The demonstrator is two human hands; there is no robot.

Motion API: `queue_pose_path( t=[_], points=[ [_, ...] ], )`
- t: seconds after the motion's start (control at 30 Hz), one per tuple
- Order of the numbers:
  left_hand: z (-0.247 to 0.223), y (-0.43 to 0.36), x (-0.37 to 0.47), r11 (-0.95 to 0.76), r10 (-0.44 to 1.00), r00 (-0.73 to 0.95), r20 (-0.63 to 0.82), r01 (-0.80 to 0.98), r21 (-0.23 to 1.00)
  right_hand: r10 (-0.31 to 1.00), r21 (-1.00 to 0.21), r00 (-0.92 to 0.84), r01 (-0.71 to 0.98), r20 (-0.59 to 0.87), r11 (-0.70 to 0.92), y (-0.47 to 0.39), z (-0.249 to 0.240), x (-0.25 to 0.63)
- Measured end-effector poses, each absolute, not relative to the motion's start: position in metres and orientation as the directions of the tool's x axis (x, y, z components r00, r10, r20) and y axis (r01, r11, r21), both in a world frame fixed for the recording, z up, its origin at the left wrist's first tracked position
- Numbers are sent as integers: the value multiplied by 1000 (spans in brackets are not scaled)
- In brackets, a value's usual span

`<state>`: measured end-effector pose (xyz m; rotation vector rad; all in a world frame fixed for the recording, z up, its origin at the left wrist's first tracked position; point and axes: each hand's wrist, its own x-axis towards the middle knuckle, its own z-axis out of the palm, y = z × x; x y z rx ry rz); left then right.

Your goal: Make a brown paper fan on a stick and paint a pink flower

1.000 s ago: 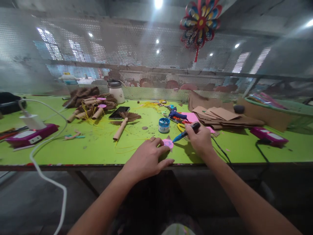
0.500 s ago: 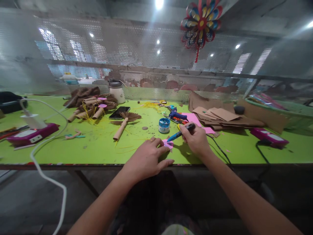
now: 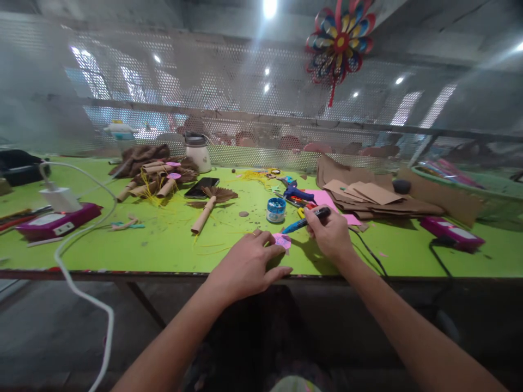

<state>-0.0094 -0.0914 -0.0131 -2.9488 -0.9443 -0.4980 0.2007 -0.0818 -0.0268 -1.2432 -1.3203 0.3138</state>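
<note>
A small round pink paper piece (image 3: 283, 241) with dark pen marks lies near the table's front edge. My left hand (image 3: 249, 258) rests flat beside it, fingertips pressing its left side and thumb held apart. In my right hand (image 3: 329, 231) is a blue marker pen (image 3: 295, 225) with a black end, gripped between thumb and fingers. Its tip points down at the paper's upper edge; whether it touches, I cannot tell. Just behind stands a small open jar (image 3: 275, 210) with blue stains. A brown paper figure (image 3: 204, 215) with a rolled body and pleated fan lies to the left.
More paper rolls (image 3: 165, 188), a phone (image 3: 202, 188) and a white jug (image 3: 198, 152) are at back left. A blue glue gun (image 3: 300, 193) lies near pink sheets. Brown paper (image 3: 379, 207) is stacked at right. Purple power strips (image 3: 61, 220) with cables flank the work area.
The marker tip has shifted slightly up and right, from the paper's middle to its upper edge. My left hand stays in place on the paper. The whole view has shifted slightly.
</note>
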Motion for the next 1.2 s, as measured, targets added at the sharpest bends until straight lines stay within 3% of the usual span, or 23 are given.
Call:
queue_pose_path(
  t=[0.2, 0.43, 0.8, 1.03, 1.2],
  points=[
    [-15, -90, -10, -819, 565, 764, 311, 565, 99, 818, -801, 232, 457, 527, 387, -78, -31, 201],
    [-14, -91, -10, -820, 562, 765, 313, 564, 94, 789, -813, 288, 417, 543, 408, -77, -32, 202],
    [-17, -90, -10, -821, 563, 760, 326, 560, 111, 801, -789, 239, 466, 549, 402, -76, -31, 201],
    [-15, -92, -11, -822, 559, 759, 333, 561, 100, 807, -853, 314, 335, 501, 399, -83, -29, 198],
    [-14, -93, -12, -826, 550, 765, 334, 558, 83, 740, -858, 436, 223, 512, 463, -75, -6, 192]
  ],
)
